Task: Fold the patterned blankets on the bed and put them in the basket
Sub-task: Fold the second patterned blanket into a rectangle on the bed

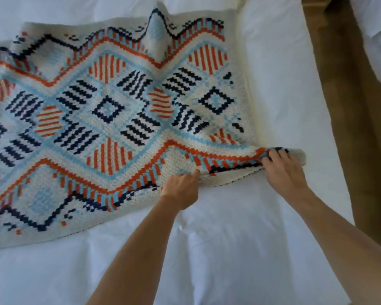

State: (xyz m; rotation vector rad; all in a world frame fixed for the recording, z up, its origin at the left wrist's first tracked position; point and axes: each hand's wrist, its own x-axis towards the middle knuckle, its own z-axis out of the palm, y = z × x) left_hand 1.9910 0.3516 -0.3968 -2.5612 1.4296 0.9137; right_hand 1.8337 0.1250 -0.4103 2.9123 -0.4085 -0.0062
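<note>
A patterned blanket [110,119] — cream knit with orange, navy and pale-blue diamonds — lies spread over the white bed [240,227], filling the left and centre of the frame. Its near right corner is lifted and bunched. The left hand [180,188] pinches the near edge at lower centre; the right hand [284,170] grips the raised corner at right of centre. A wooden floor [350,106] strip runs down the right side.

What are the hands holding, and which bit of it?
Both hands, left and right, grip the patterned blanket along its near edge, the right at its corner.
</note>
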